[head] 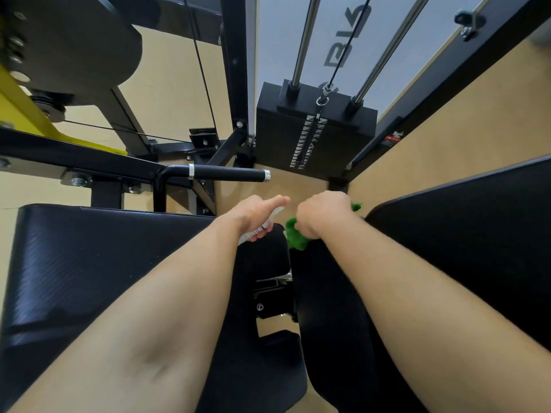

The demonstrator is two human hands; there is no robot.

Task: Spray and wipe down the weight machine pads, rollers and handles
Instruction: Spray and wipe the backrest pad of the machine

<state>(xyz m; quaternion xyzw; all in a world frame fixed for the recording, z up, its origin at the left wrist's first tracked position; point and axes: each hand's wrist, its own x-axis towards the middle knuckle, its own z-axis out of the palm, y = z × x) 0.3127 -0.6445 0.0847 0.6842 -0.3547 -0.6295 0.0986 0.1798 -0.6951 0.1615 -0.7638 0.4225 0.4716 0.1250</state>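
My left hand [258, 213] is closed around a clear spray bottle [256, 231], of which only a ribbed strip shows under the palm. My right hand [323, 211] grips a bunched green cloth [295, 235] that sticks out on both sides of the fist. Both hands hover over the gap between two black pads: a wide ribbed pad [89, 263] on the left and a smooth dark pad [462, 234] on the right. A black handle with chrome rings [228, 173] juts out just above my left hand.
The black weight stack [313, 135] with two chrome guide rods [307, 40] and a cable stands straight ahead. Black frame bars and a yellow arm [26, 114] cross the upper left. A small seat pad [262, 254] and a metal bracket [269, 293] lie between my forearms. The floor is tan.
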